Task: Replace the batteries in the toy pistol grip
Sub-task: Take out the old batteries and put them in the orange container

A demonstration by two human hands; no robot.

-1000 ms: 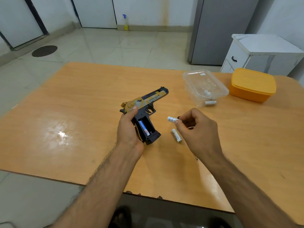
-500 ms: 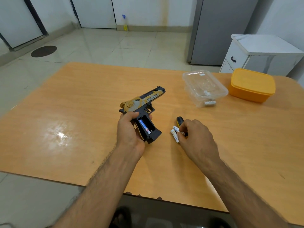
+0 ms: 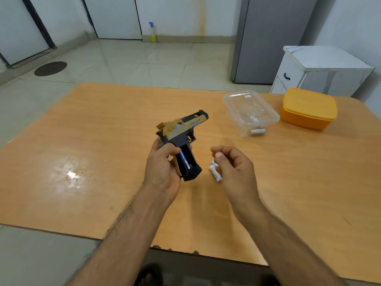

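Left hand [image 3: 162, 168]: raised off the worktop, fingers wrapped round the toy pistol's grip, thumb across its side.
Right hand [image 3: 233, 166]: just beside it, fingers loosely curled, holding nothing.
Forearms: both bare, reaching forward.

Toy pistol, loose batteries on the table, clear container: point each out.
toy pistol [image 3: 181, 129], head view, on its yellow slide.
loose batteries [image 3: 215, 174], head view, on the white casing.
clear container [image 3: 250, 112], head view, on its lid.

The right hand [image 3: 233, 168] hides part of two batteries [image 3: 215, 172] on the table; whether it touches them cannot be told.
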